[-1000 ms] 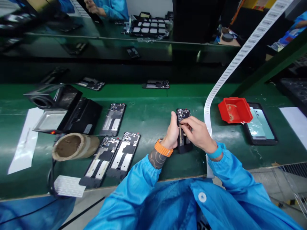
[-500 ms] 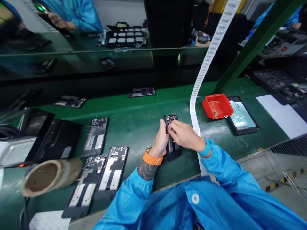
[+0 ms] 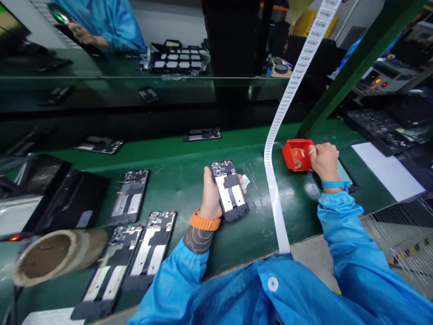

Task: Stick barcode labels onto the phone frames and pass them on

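Observation:
My left hand [image 3: 212, 194] is wrapped round an opened phone [image 3: 230, 189], its bare inside facing up, with circuit parts at the top and pale metal plates below. A small white label [image 3: 245, 182] shows by the fingertips at the phone's right edge. Over to the right, my right hand [image 3: 325, 161] grips the right side of a small red bin [image 3: 290, 155], its thumb over the rim. Inside the bin lie several small beige pieces [image 3: 297, 163]. The fingers on the bin's far side are partly hidden.
Opened phones [image 3: 154, 243] lie at left, beside a cardboard tube [image 3: 84, 248]. A barcode label strip [image 3: 275, 203] hangs down across the bench. Another phone [image 3: 203, 134] lies at the back. A green post [image 3: 352, 76] rises at right. A co-worker's hand [image 3: 86, 35] shows behind the barrier.
My right hand has left the phone and moved right to the red bin, which now sits slightly turned. My left hand keeps the phone, now tilted the other way and fully in view.

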The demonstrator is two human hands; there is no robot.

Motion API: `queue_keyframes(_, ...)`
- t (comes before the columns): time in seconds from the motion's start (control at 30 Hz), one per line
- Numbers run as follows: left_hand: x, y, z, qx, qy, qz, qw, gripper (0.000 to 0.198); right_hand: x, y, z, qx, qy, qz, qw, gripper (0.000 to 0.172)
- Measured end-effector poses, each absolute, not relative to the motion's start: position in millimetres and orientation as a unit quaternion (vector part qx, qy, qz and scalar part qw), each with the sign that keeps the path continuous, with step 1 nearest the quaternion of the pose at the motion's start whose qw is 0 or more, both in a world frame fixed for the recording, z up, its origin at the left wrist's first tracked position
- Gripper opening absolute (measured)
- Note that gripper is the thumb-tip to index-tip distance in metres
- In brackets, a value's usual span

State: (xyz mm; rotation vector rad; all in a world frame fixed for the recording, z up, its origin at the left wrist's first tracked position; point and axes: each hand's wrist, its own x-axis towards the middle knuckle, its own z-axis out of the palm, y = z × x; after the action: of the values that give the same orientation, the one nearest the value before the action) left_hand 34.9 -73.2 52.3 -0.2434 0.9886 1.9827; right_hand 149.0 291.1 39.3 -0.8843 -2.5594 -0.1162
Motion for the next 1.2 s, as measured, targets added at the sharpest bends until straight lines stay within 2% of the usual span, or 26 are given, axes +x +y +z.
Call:
queue_keyframes(0.1,35,-73,51,-0.09,0.401,0.801,0.435,0.089,146,286,33,-0.32,-0.911,-0.042,0.257,0.036)
queue_keyframes(0.27,33,-76,49,-0.087,0.4,0.796,0.446,0.09,141,292,36,-0.334,-0.912,-0.038,0.234,0.046)
queue_keyframes(0.4,33,-76,48,-0.078,0.393,0.796,0.454,0.091,144,282,46,-0.328,-0.905,-0.033,0.267,0.036)
queue_keyframes(0.5,35,-75,48,-0.056,0.374,0.811,0.446,0.087,140,244,41,-0.233,-0.92,0.049,0.311,0.029)
queue_keyframes(0.6,38,-75,48,-0.034,0.355,0.816,0.454,0.087,127,199,14,-0.083,-0.949,0.178,0.248,0.026)
queue_keyframes(0.67,40,-76,47,-0.023,0.348,0.816,0.461,0.089,115,183,-7,-0.076,-0.948,0.209,0.226,0.03)
queue_keyframes(0.73,40,-76,46,-0.012,0.341,0.815,0.467,0.089,104,181,-25,-0.097,-0.945,0.215,0.226,0.033)
queue_keyframes(0.83,40,-76,43,0.008,0.322,0.812,0.486,0.089,99,194,-38,-0.107,-0.943,0.214,0.23,0.029)
queue_keyframes(1.2,36,-67,32,0.012,0.337,0.784,0.521,0.083,99,198,-29,-0.123,-0.945,0.21,0.218,0.017)
